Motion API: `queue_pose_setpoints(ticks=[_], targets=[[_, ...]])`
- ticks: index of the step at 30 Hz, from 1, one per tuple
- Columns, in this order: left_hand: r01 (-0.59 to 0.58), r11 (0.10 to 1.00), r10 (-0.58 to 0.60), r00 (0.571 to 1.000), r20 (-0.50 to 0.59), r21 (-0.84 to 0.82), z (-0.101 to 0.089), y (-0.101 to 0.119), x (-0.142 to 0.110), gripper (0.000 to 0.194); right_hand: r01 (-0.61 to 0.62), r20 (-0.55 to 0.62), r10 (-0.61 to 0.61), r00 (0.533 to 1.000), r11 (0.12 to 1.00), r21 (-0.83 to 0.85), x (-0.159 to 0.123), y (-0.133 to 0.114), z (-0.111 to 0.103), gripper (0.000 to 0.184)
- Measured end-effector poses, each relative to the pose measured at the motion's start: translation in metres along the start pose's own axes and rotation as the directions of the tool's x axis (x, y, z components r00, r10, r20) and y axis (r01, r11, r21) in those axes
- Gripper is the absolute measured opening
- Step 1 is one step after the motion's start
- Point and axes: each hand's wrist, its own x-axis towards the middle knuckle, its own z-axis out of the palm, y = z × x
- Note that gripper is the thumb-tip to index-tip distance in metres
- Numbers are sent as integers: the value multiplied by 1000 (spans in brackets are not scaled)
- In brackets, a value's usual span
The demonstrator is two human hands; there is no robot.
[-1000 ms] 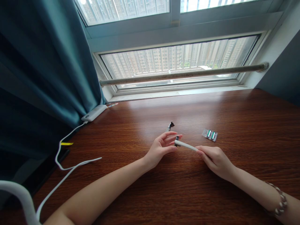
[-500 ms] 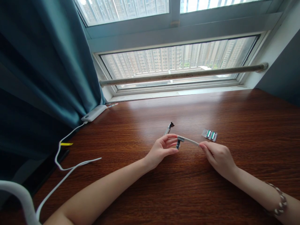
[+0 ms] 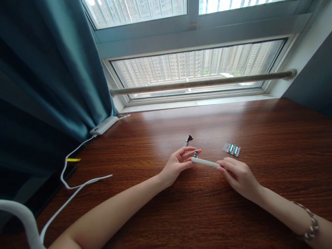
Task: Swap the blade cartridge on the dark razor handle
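My left hand (image 3: 178, 164) rests on the wooden table (image 3: 181, 214) near the middle, its fingertips pinched on a small dark part (image 3: 195, 154). My right hand (image 3: 238, 176) grips the near end of a thin white brush (image 3: 204, 162), which lies almost level with its far end against the left fingertips and the dark part. Just beyond the left hand a metal razor handle (image 3: 187, 140) lies on the table. A clear pack of green-striped blade cartridges (image 3: 232, 148) sits to the right, beyond my right hand.
A white power bank (image 3: 104, 125) lies at the back left by the teal curtain (image 3: 46, 76), its white cable (image 3: 77, 181) trailing toward me. A metal bar (image 3: 202, 82) runs across the window behind the table. A bracelet (image 3: 310, 224) is on my right wrist.
The brush tipped up with its bristles showing half a second ago, then came back down to lie nearly flat against the dark part. My right hand shifted slightly with it.
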Motion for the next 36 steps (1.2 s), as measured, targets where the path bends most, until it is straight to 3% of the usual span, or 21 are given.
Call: queue_pose_setpoints(ticks=[5,11,16,21,27,30,32,36], targets=[[15,1000,-15,1000,-11,1,0,0,0,42,-114,-50,114,992,993,3,0,2,0,20],[-17,999,17,1000,12,-49,2,-1,0,45,-16,50,13,999,999,45,0,0,0,21],[-14,1000,14,999,-32,-15,0,-2,1,51,-93,-49,92,995,996,-9,0,0,-1,24],[-13,1000,13,1000,-11,-18,-1,-3,1,50,-59,45,57,997,998,34,0,0,-1,26],[-32,999,32,999,-32,8,-2,-2,3,46,-303,-93,312,945,948,99,3,3,1,23],[-46,999,47,997,-54,16,-3,-4,4,45,-391,-33,404,914,900,193,3,6,5,32],[-55,998,56,997,-51,23,-3,-5,4,46,-393,1,399,917,901,187,2,8,7,35],[-59,998,61,997,-42,34,-4,-7,4,46,-290,-21,290,957,957,6,1,13,6,24]])
